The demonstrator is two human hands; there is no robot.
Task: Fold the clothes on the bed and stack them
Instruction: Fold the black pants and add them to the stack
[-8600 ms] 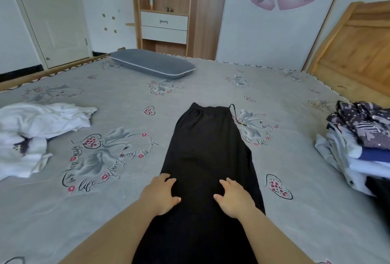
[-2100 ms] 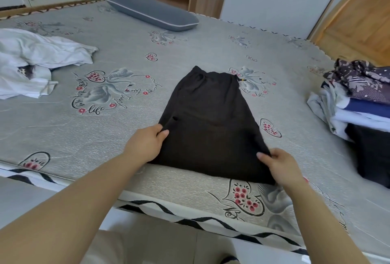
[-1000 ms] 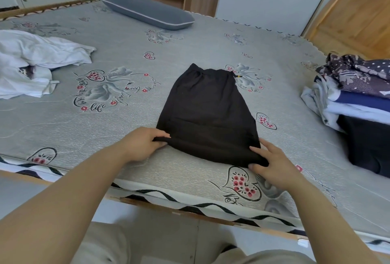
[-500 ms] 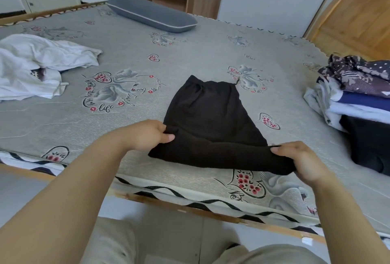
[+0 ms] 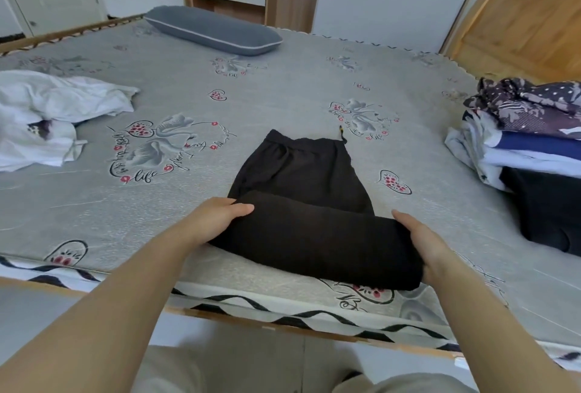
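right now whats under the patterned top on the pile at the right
Under the patterned top lie a navy layer, pale folded pieces and a black garment at the bottom. Anything deeper inside the pile is covered.

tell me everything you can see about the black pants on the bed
The black pants look like soft matte fabric. They lie near the bed's front edge, waistband away, a cord tip poking out beside it. The near end is folded up into a thick roll, gripped at its ends by the left hand and right hand.
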